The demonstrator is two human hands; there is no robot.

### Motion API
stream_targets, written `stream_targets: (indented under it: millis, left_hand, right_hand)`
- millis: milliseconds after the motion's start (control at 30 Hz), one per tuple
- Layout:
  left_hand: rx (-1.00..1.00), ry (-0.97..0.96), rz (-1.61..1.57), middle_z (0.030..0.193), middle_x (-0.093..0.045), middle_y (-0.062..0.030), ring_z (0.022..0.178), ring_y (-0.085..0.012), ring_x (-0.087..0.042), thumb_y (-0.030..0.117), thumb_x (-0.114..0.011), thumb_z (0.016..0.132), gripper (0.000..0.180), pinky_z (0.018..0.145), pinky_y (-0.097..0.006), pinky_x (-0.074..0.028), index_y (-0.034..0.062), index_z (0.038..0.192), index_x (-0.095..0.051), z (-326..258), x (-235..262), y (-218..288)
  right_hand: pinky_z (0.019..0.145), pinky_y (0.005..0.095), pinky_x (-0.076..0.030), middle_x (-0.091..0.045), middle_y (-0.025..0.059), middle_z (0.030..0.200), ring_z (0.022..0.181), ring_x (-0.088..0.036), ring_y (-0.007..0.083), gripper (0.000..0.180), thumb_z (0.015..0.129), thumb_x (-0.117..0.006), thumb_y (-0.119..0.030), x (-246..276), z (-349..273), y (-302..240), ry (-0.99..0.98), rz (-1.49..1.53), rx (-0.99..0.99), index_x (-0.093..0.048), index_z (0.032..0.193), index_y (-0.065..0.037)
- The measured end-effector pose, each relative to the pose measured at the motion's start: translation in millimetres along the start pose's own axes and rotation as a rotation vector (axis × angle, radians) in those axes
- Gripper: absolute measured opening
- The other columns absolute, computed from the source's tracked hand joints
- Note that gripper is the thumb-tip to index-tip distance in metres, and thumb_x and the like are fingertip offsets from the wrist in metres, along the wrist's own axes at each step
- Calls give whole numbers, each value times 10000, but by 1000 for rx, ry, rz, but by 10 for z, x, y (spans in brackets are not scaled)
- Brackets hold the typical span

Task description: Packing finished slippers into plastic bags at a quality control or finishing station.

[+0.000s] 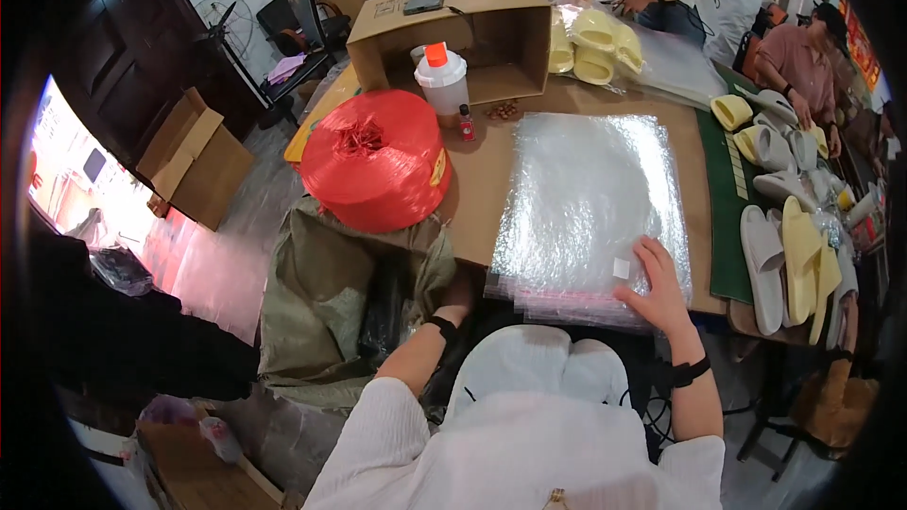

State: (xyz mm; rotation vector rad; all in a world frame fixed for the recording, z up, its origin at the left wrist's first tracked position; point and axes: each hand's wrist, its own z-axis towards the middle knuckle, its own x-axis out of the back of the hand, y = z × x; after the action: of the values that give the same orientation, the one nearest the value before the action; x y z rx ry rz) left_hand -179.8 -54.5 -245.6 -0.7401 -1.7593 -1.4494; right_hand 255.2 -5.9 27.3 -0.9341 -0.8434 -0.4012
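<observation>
Right arm [697, 406] extended; right hand [659, 291] open, thumb spread, touching the near right part of the clear plastic bag stack [588, 198] on the bench [472, 222]. Left arm [413, 359] lowered; left hand [457, 297] beside the olive sack [312, 297], mostly hidden, grip indeterminable.

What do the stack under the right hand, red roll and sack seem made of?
Stack: glossy clear plastic film, likely, from its glare. Red roll: shiny plastic twine, probably, by its fine wound strands. Sack: dull olive, creased; woven plastic or cloth, unclear.
</observation>
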Motion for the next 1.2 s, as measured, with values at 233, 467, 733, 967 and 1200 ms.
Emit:
stream_targets:
  millis: [233,467,733,967,1200]
  left_hand:
    - [-264,-19,550,1395,-486,-231,1314,-386,-459,174,-486,946,510,1036,-459,-436,98,1445,-415,-104,-300,-413]
    - [-164,-50,167,1270,-593,-218,1216,-384,-536,199,-509,941,354,992,-468,-459,44,1243,-610,-289,409,192]
    - [-148,549,-426,1292,-622,-194,1246,-384,-539,261,-555,979,371,1033,-431,-422,5,1237,-625,-785,1601,1087]
    - [126,-260,382,1224,-635,-218,1207,-437,-535,135,-526,923,260,1005,-481,-456,20,1093,-685,-651,850,670]
    - [-164,484,267,1036,-682,-191,970,-410,-639,70,-515,871,247,880,-496,-502,35,1060,-670,-515,1228,879]
  right_hand:
    - [1158,461,-297,-407,177,1491,1398,-344,387,801,715,-832,-313,20,-120,73,16,-38,-76,-486,1380,-31]
    - [1161,460,-294,-399,172,1497,1407,-335,380,793,721,-829,-295,78,-205,125,21,-48,-129,-482,1382,-27]
    - [1158,445,-308,-405,169,1491,1403,-346,370,766,714,-829,-253,30,-96,40,8,20,-123,-496,1368,-31]
    - [1157,443,-311,-405,172,1489,1395,-355,370,763,703,-832,-244,11,-89,7,19,-9,-104,-502,1356,-28]
    - [1155,448,-313,-420,169,1476,1388,-362,373,753,700,-832,-225,3,-133,59,47,-24,-97,-505,1349,-26]
